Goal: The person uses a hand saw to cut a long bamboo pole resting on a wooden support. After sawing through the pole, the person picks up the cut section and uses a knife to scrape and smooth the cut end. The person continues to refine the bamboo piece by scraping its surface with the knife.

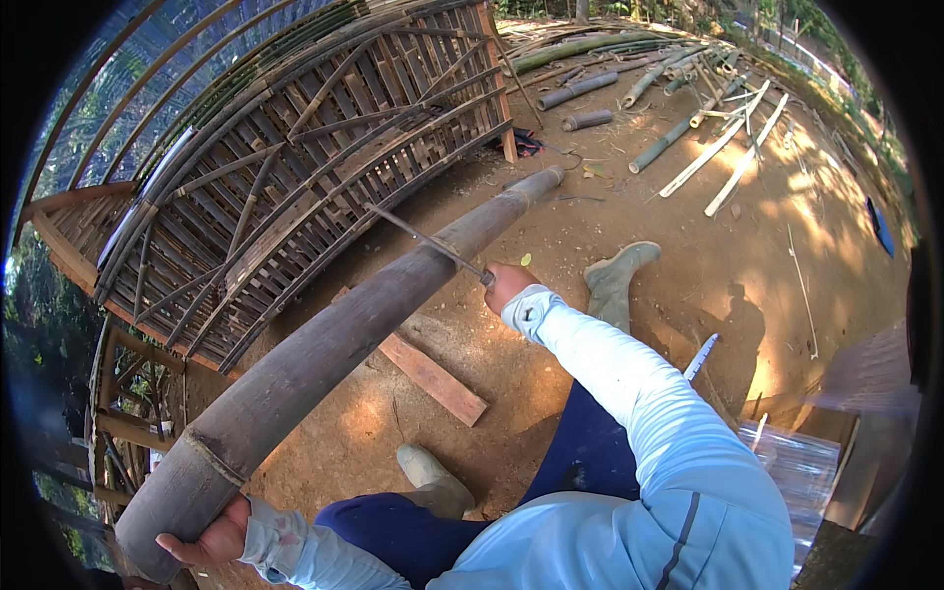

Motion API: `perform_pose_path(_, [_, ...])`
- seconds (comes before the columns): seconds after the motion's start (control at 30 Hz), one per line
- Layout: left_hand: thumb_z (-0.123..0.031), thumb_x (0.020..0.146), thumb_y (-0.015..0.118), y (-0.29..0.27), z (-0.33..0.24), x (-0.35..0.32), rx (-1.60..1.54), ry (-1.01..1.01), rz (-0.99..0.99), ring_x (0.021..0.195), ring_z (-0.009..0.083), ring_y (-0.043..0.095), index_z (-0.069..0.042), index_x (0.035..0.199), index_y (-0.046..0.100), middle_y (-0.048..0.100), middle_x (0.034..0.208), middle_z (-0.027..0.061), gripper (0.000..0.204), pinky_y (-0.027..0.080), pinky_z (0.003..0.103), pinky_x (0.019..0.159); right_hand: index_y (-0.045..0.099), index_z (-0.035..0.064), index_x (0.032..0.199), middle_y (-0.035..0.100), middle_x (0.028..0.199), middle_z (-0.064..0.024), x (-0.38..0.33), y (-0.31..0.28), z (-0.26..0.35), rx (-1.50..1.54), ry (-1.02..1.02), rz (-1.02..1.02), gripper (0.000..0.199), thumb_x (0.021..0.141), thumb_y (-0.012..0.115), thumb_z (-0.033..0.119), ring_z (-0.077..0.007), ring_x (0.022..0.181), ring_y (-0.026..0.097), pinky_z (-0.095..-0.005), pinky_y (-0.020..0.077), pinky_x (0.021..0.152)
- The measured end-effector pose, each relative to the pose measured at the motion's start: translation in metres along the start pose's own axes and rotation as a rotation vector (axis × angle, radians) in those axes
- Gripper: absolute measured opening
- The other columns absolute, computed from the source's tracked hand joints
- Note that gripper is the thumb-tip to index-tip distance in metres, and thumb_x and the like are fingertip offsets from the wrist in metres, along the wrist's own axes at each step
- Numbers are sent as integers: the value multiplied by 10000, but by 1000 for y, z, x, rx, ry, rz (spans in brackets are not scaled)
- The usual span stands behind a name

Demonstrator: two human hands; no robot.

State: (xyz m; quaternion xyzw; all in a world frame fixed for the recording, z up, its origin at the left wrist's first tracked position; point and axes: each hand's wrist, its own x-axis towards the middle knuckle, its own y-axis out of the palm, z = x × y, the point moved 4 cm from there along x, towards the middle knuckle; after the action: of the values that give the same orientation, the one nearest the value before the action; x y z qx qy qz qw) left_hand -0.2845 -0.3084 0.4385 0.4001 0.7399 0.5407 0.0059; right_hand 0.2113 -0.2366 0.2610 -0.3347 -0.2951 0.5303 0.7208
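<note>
A thick grey-brown bamboo pole (329, 323) runs slantwise from the lower left up toward the centre right. My left hand (214, 536) grips its near end from below, palm and fingers against the side and the thumb pointing outward. My right hand (509, 285) is closed round the handle of a machete (418, 235). Seen nearly edge-on, its long narrow blade lies across the pole close to a node ring, pointing up and left. Whether the edge is cutting into the bamboo cannot be made out.
A slatted bamboo bench frame (324, 167) stands beyond the pole at the left. Under the pole lies a short wooden plank (433, 379). My boots (619, 280) are on bare earth. Cut bamboo lengths (661, 144) and pale split strips (747, 162) are scattered at the far right.
</note>
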Motion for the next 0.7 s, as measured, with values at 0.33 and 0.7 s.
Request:
perform_pose_path(0.33, [-492, 784, 603, 19, -4, -14, -14, 16, 42, 1185, 385, 503, 52, 1302, 426, 503, 1274, 244, 772, 379, 525, 1027, 572, 54, 960, 629, 869, -235, 18, 2, -27, 17, 82, -177, 207, 760, 586, 105, -433, 857, 605, -479, 483, 736])
perform_pose_path(0.7, [-497, 805, 588, 24, -12, -23, -14, 16, 82, 1222, 378, 470, 65, 1327, 389, 478, 1302, 257, 792, 345, 513, 1054, 567, 46, 945, 628, 862, -254, 4, 9, -3, 85, 4, -196, 173, 790, 588, 121, -439, 859, 610, -486, 480, 755])
